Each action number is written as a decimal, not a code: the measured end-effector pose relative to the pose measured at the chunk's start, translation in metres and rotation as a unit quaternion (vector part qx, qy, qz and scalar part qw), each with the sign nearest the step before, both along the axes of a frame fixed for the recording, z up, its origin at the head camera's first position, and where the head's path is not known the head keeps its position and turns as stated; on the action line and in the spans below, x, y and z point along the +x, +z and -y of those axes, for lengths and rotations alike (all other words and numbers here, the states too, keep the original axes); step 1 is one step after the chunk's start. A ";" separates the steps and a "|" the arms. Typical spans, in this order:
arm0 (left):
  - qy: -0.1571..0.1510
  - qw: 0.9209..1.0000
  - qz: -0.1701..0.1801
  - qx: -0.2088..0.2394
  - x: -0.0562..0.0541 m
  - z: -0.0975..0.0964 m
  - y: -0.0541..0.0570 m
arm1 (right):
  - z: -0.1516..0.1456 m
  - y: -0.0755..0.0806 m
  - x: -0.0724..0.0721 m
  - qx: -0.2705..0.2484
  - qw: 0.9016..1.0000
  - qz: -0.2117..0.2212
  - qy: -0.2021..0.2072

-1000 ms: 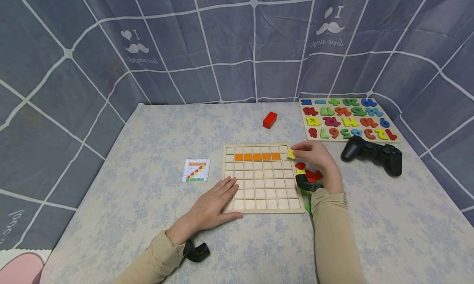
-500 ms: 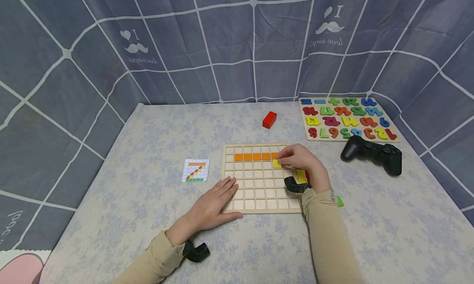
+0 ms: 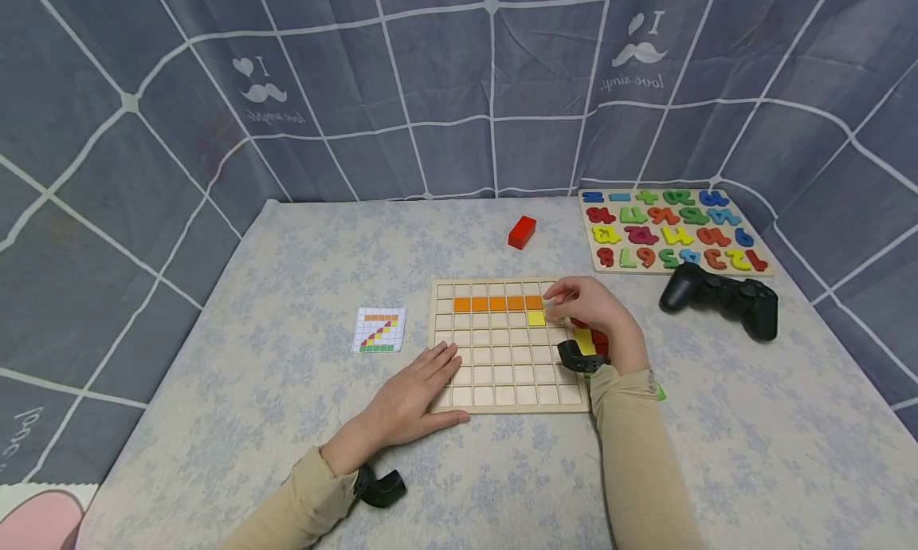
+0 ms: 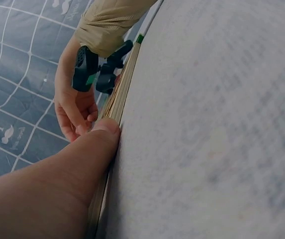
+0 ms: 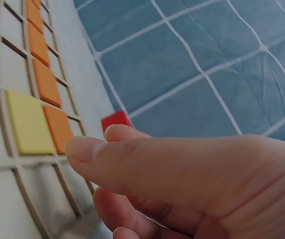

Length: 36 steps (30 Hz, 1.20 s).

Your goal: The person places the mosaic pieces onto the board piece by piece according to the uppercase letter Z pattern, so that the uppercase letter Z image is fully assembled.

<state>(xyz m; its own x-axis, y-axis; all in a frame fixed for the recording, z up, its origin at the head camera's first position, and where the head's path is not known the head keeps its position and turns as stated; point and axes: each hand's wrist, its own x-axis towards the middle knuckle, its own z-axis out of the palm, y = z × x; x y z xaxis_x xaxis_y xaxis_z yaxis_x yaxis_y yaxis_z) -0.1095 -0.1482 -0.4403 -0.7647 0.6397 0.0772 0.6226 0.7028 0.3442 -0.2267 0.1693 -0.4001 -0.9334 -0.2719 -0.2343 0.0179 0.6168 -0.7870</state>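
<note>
A wooden grid board lies flat on the table. Orange square tiles form a row near its top, and one yellow square tile sits in a cell just below the row's right end. My left hand rests spread on the board's lower left corner, its thumb along the front edge. Over the board's right side is my right hand, fingers loosely bent and holding nothing. In the right wrist view its thumb is close beside the yellow tile. A small pattern card lies left of the board.
Another yellow tile, red pieces and a green piece lie by the board's right edge, partly behind my right arm. Beyond are a red block, a number puzzle board and a black game controller.
My right hand has carried the yellow tile left onto the board, let it go in the cell, and drawn back slightly to the right. My left hand has stayed still.
</note>
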 end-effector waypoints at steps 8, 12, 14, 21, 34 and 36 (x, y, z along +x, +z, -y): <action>0.000 1.000 0.000 -0.001 0.000 0.000 0.000 | -0.020 0.002 0.002 0.006 1.000 0.003 -0.016; 0.000 1.000 0.000 -0.001 0.000 0.000 0.000 | -0.026 0.001 0.003 -0.014 0.999 0.024 -0.031; 0.000 1.000 0.000 -0.001 0.000 0.000 0.000 | -0.028 0.001 0.004 -0.020 0.999 0.027 -0.032; -0.002 1.000 -0.001 0.000 0.000 0.000 0.000 | -0.039 0.000 0.005 -0.020 0.998 0.045 -0.032; -0.002 1.000 -0.003 -0.002 0.000 0.000 0.000 | -0.047 -0.001 0.008 -0.035 0.998 0.053 -0.011; -0.002 1.000 -0.003 -0.002 0.000 0.000 0.000 | -0.048 -0.001 0.008 -0.035 0.998 0.055 -0.009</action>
